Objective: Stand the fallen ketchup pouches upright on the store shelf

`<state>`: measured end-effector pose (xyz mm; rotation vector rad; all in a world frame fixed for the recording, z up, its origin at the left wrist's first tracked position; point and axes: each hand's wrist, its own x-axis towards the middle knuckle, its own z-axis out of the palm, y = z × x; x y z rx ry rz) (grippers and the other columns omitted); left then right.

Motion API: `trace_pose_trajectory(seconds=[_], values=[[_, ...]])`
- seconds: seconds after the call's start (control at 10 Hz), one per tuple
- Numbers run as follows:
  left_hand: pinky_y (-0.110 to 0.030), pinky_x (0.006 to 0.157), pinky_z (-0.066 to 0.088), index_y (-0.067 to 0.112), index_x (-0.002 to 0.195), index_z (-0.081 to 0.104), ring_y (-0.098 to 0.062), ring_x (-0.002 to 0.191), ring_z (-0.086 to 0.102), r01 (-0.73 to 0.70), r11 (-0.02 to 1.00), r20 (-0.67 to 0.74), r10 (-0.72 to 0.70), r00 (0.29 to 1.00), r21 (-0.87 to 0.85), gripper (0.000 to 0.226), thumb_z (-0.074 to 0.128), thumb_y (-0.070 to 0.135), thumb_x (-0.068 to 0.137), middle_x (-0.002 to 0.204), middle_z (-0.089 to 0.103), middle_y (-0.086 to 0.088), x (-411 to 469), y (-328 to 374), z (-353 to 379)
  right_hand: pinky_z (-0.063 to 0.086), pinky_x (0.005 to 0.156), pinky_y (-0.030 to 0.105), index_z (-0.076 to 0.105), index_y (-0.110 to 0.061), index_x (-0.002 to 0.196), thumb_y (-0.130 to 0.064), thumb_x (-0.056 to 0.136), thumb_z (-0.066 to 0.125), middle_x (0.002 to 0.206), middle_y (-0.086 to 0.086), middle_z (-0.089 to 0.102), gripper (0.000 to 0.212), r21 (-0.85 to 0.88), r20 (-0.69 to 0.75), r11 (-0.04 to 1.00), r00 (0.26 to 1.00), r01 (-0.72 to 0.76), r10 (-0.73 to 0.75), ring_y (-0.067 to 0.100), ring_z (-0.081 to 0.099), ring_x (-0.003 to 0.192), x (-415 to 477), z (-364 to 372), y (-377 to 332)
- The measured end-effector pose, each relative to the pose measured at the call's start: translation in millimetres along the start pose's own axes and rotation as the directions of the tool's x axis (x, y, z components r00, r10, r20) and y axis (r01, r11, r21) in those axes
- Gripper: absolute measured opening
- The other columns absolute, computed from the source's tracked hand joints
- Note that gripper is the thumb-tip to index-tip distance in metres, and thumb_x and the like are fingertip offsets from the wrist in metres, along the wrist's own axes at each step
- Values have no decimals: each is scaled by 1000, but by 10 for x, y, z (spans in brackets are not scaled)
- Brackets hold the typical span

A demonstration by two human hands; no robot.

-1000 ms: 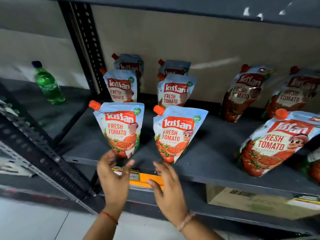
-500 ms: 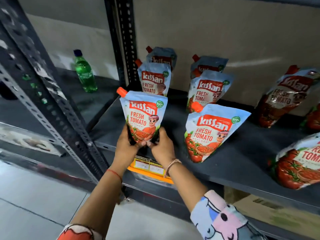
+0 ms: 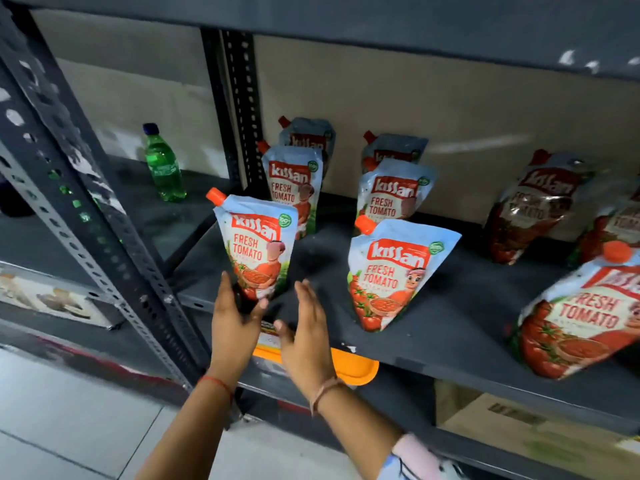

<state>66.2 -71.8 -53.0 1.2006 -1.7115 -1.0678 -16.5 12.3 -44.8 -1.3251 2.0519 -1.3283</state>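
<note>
— Where the dark grey shelf board point(image 3: 433, 327) meets its front lip, what stands there?
— Ketchup pouches in rows. The front-left pouch point(image 3: 258, 245) stands upright near the edge, orange cap at its top left corner. The left hand point(image 3: 233, 323) is at its base, thumb and fingers touching the bottom of the pack in a loose hold. The right hand point(image 3: 306, 336) is spread flat with fingers apart, just beside the pouch and not touching it.
— And the rest of the board?
— A second front pouch point(image 3: 391, 275) stands to the right, tilted a little. Behind these two, four more pouches stand in two files toward the back panel. Further right, one pouch point(image 3: 533, 206) leans against the beige back panel point(image 3: 450, 98), and a big one at the right edge point(image 3: 581, 317) lies tilted near the front lip.
— What of the rack itself?
— Black perforated uprights: one slants across the left foreground point(image 3: 86, 209), another rises at the back point(image 3: 239, 109). Another shelf runs overhead. An orange label holder point(image 3: 353, 367) is clipped to the front edge below the hands.
— Anything in the neighbouring bay?
— A green bottle with a dark cap point(image 3: 162, 164) stands alone on the left shelf. Below the board sits a cardboard box point(image 3: 519, 424), and the floor is pale tile point(image 3: 69, 427).
</note>
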Motion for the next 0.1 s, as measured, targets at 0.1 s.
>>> trace_pose_trajectory(seconds=[0.1], values=[[-36, 114, 11, 10, 142, 11, -26, 143, 5, -102, 984, -166, 126, 978, 146, 76, 54, 32, 85, 154, 14, -16, -368, 170, 189, 9, 118, 32, 21, -16, 141, -44, 88, 46, 153, 1, 8, 65, -274, -101, 931, 955, 241, -277, 19, 4, 143, -312, -285, 129]])
